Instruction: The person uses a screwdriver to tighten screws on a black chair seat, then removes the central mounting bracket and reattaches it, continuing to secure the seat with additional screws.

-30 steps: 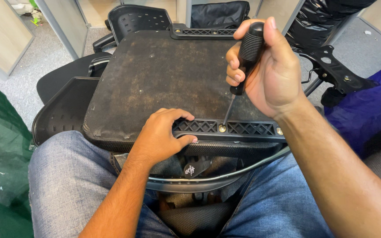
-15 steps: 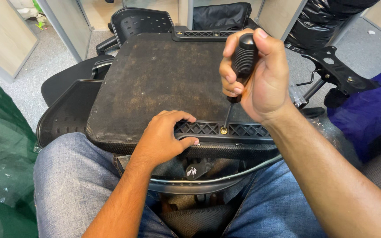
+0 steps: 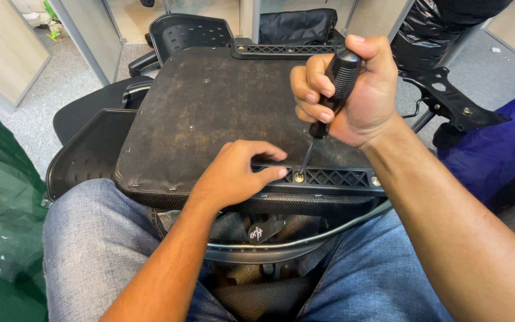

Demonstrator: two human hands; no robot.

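Head view is showing a screwdriver (image 3: 334, 89) at upper centre, its tip sitting on a screw (image 3: 299, 177), the right hand (image 3: 353, 89) clenching its handle while the left hand (image 3: 233, 176), fingers curled, is pressing the seat panel (image 3: 210, 113) across the lap.

Right hand (image 3: 362, 95) fisted — left hand (image 3: 233, 176) flat (fingers (image 3: 269, 156) spread).

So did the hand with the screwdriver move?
No. The right hand keeps the screwdriver tip on the same brass screw in the black bracket.
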